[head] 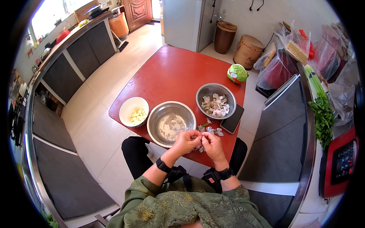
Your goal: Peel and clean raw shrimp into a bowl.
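Observation:
My left hand [188, 140] and my right hand [212, 144] meet fingertip to fingertip over the table's near edge. Between them they pinch a small pale garlic clove [203, 137], mostly hidden by the fingers. Papery garlic skins [214, 130] lie on the table just beyond and under the hands. Left of the hands stands a wide steel basin [151, 125] with a few thin scraps on its bottom. A white bowl [123, 111] farther left holds peeled garlic cloves [138, 116]. A steel bowl [199, 97] beyond my right hand contains unpeeled garlic and skins [216, 105].
A black phone [232, 121] lies on the red table [171, 74], partly beneath the right steel bowl. A wrapped green cabbage [237, 73] sits at the table's right edge. Counters flank both sides; celery [320, 114] and a red appliance [339, 165] rest on the right one.

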`<state>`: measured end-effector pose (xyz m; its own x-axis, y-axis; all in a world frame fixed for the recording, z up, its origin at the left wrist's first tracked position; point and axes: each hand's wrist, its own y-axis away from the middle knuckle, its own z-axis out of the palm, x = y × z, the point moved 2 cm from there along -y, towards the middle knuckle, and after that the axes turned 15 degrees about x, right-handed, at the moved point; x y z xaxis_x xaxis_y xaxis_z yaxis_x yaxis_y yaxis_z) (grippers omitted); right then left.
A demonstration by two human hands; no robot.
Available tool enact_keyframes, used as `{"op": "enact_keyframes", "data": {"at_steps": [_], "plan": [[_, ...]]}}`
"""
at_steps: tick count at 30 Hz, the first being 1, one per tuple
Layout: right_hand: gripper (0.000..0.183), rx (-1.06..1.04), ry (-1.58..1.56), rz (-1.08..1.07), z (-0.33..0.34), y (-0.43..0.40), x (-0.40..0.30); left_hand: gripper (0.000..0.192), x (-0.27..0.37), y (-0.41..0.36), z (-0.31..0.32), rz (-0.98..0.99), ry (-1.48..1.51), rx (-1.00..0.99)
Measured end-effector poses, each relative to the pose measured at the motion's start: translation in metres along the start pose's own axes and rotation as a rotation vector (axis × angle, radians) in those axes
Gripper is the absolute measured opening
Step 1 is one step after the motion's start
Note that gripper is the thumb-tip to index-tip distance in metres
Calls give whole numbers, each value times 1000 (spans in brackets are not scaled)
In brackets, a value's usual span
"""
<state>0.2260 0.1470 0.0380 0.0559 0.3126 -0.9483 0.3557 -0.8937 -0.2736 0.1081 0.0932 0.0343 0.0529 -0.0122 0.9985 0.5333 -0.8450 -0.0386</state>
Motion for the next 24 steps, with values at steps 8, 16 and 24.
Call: {"op": "enact_keyframes", "data": {"at_steps": [8,16,24], "plan": [[13,5,-114,100,2,1,15,14,-8,-1,1,-41,-9,-16],[15,36,-518,415,-3,0,18,15,-16,-3,-3,-249,303,-89],[14,23,-385,325,-3,-1,15,19,-5,-2,-1,-113,215,-46]]}}
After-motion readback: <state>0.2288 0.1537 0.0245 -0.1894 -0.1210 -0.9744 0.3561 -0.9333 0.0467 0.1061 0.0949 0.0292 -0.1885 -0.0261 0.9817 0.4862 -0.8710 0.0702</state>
